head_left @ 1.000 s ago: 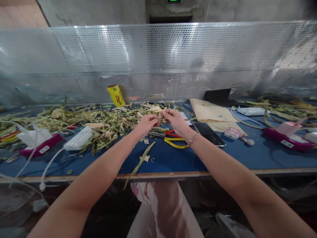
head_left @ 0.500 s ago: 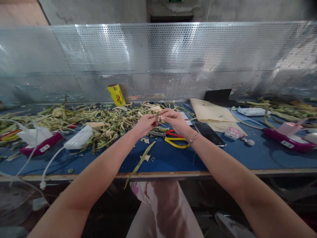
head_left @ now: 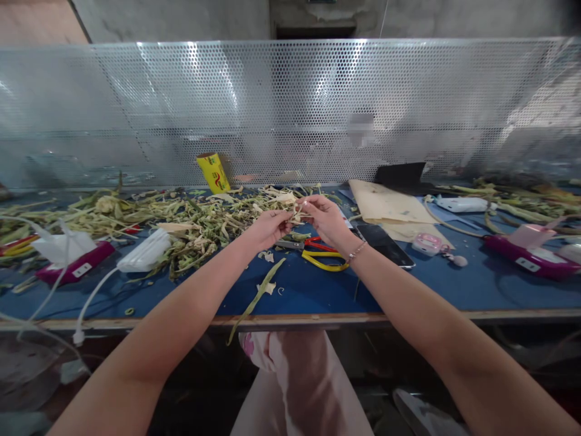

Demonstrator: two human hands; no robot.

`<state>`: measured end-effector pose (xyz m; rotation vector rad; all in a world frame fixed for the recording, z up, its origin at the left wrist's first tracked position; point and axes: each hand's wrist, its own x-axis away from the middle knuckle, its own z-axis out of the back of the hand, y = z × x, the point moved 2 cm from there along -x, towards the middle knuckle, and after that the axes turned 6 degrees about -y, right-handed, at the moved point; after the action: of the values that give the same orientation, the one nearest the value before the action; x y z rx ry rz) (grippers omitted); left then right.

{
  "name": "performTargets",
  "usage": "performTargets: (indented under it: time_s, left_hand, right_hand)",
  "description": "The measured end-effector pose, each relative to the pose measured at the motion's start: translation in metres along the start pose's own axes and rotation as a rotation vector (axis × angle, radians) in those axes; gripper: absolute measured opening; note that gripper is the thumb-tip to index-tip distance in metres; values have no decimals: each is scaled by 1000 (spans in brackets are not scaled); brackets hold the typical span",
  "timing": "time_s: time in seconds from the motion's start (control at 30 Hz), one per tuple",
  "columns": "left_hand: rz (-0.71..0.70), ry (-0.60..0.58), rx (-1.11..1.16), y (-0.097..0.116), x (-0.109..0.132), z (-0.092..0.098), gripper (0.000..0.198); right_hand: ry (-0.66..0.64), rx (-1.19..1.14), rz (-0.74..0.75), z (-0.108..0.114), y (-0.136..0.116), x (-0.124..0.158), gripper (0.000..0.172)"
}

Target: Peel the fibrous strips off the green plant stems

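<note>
Head view: left hand (head_left: 269, 226) and right hand (head_left: 325, 218) together pinch one pale plant scrap (head_left: 298, 211). One pair of yellow-handled scissors (head_left: 318, 253) lies beneath them.

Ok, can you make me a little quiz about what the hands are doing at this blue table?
1. What do the left hand and the right hand pinch between them?
A) a phone
B) a small pale plant piece
C) a white cable

2. True or false: the yellow-handled cutters lie on the blue table, in neither hand.

3. Fill in the gap: the big heap of green stalks lies to the person's ____ of the hands.

Key
1. B
2. True
3. left
</note>
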<state>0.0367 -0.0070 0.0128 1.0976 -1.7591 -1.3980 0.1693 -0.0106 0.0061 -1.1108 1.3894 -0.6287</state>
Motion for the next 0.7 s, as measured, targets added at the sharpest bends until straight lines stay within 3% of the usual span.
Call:
performTargets:
  time_s: [0.13,0.33,0.7]
  left_hand:
    - [5,16,-38,0,0,0,14]
    - [-12,1,-218,-1,2,0,7]
    - [-233,15,-579,1,-2,7,23]
  right_hand:
    - [-10,7,-13,2,1,-2,27]
    - [-160,217,45,6,2,-4,21]
    - [-128,465,19,5,-5,-4,13]
